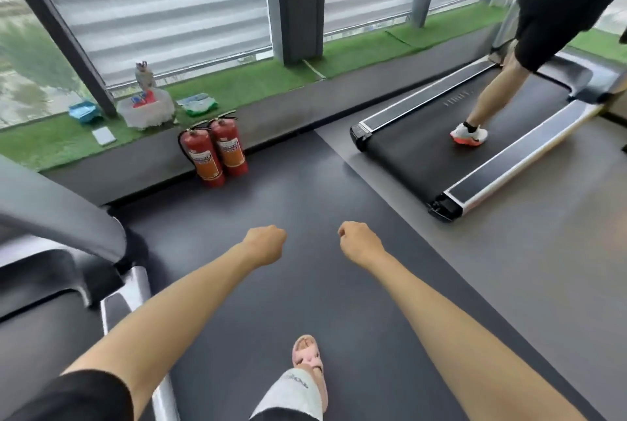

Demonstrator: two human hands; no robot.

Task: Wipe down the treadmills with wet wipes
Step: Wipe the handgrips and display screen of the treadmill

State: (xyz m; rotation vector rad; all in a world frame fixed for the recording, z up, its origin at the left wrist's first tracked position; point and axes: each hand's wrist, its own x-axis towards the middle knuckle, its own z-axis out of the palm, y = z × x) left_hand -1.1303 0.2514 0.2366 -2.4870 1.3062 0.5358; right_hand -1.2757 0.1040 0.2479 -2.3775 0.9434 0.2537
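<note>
Between the near treadmill (68, 251) and the occupied treadmill (475, 135), a person holds the left hand (266, 244) and right hand (359, 241) curled into empty fists. What may be the wet-wipe pack (198, 103) lies on the turf ledge (244, 85); light, soft and damp, it is best pinched by its edge.

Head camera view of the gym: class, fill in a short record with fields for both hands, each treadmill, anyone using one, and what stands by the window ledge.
left hand: curled into a fist, nothing visible in it
right hand: curled likewise, no wipe visible
near treadmill: left edge, beside the left arm
far treadmill: upper right, in use
other person: white shoe on the far treadmill's belt
fire extinguishers: two, red, upright on the floor against the ledge
ledge: green turf, bearing packets and a white tub
</note>
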